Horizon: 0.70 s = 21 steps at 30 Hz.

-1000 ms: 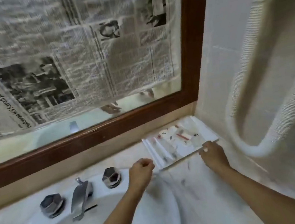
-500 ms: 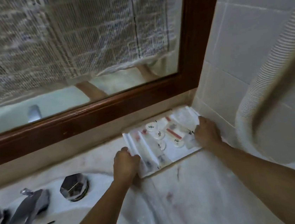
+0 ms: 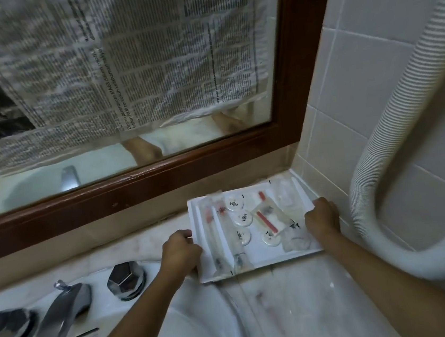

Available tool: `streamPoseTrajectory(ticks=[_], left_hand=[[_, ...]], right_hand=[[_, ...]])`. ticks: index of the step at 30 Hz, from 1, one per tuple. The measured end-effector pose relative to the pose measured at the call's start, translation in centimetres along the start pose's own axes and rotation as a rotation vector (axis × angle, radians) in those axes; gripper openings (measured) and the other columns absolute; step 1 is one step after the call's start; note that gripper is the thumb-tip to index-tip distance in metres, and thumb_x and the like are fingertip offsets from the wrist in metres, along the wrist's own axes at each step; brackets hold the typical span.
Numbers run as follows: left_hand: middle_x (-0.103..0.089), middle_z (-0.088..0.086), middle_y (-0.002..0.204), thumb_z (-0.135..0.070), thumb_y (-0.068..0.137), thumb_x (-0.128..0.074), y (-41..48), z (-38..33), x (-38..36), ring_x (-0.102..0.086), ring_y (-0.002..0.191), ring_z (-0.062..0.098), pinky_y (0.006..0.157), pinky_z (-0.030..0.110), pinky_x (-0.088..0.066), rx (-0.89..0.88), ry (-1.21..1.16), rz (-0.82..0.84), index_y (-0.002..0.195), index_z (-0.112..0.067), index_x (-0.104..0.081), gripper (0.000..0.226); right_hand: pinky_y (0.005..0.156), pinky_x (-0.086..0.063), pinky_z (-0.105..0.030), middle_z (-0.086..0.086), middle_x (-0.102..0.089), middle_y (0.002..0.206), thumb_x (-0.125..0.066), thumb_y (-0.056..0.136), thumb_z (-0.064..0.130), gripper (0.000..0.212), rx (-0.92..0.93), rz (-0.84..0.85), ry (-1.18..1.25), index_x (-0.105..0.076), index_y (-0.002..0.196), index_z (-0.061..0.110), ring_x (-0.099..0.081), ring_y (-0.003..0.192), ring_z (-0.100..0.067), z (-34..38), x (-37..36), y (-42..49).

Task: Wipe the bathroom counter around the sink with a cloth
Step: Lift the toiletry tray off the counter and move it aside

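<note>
A white tray of wrapped toiletries and round soaps lies on the marble counter in the back right corner. My left hand grips the tray's left edge. My right hand grips its right edge beside the tiled wall. The white sink basin curves at lower left, its rim just under my left wrist. No cloth is in view.
A chrome faucet with two faceted knobs stands behind the basin. A wood-framed mirror covered with newspaper runs along the back. A white ribbed hose loops down the tiled right wall.
My view has dropped and moved closer to the corner. Both hands have closed on the tray's two side edges, and the tray's near edge now sits a little off the wall.
</note>
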<state>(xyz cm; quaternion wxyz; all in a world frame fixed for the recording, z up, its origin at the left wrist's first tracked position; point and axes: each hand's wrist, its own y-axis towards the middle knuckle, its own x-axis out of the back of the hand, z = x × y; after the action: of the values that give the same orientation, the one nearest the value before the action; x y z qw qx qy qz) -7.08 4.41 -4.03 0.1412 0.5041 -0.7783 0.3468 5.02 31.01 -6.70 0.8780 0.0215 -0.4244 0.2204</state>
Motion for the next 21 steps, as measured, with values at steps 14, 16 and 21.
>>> streamPoseTrajectory(ticks=[14, 16, 21], left_hand=[[-0.062, -0.006, 0.068, 0.002, 0.069, -0.047, -17.2, 10.1, 12.1, -0.063, 0.076, 0.019, 0.083, 0.045, -0.056, 0.029, -0.344, -0.194, 0.095, -0.016, -0.071, 0.039], [-0.065, -0.008, 0.067, -0.003, 0.064, -0.046, -21.5, 12.6, 14.9, -0.061, 0.071, 0.016, 0.077, 0.042, -0.057, 0.039, -0.382, -0.262, 0.083, -0.017, -0.072, 0.035], [-0.062, -0.005, 0.069, -0.01, 0.054, -0.056, -31.8, 20.4, 21.0, -0.066, 0.074, 0.022, 0.07, 0.042, -0.061, 0.075, -0.508, -0.365, 0.091, -0.022, -0.073, 0.042]], right_hand=[[0.095, -0.045, -0.046, -0.022, -0.05, 0.126, -0.04, 0.084, -0.001, 0.041, 0.088, 0.092, 0.095, -0.053, 0.122, -0.001, -0.048, 0.114, -0.041, 4.5, 4.1, -19.6], [0.085, -0.049, -0.044, -0.02, -0.054, 0.118, -0.041, 0.082, 0.001, 0.036, 0.142, 0.118, 0.11, -0.056, 0.115, 0.001, -0.052, 0.105, -0.041, 5.3, 3.8, -23.8], [0.074, -0.043, -0.035, -0.015, -0.058, 0.11, -0.043, 0.08, 0.003, 0.028, 0.246, 0.221, 0.192, -0.06, 0.101, 0.01, -0.054, 0.096, -0.035, 6.9, 2.7, -35.5]])
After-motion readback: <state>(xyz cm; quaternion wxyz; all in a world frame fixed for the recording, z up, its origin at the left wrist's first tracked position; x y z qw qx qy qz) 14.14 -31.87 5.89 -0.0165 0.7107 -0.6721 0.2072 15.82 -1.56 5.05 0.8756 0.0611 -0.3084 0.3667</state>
